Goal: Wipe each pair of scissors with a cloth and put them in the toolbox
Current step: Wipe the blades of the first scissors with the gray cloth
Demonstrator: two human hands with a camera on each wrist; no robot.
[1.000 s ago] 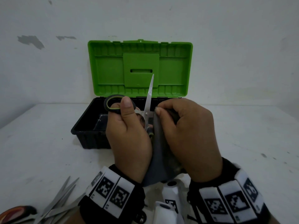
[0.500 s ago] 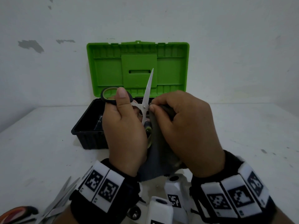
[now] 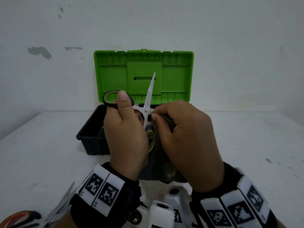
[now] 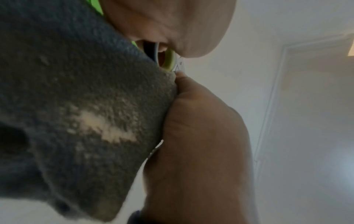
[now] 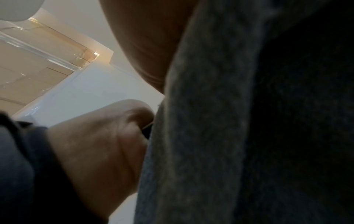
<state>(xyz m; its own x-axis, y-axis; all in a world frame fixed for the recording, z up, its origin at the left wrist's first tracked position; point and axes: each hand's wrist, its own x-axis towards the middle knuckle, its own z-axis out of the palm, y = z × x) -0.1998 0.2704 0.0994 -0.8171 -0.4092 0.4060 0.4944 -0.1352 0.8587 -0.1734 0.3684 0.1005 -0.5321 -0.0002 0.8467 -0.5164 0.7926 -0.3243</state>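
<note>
A pale wall rises behind the white table; grey patches of chipped paint mark it up to the left. Light is dim.

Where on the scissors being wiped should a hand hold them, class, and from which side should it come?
Grip the scissors by the black handle loops, coming from below and the left, as the left hand does, thumb on the upper loop. The bare blade points up and away towards the toolbox lid, and the right hand covers the other blade with the cloth, so the loops are probably safest.
</note>
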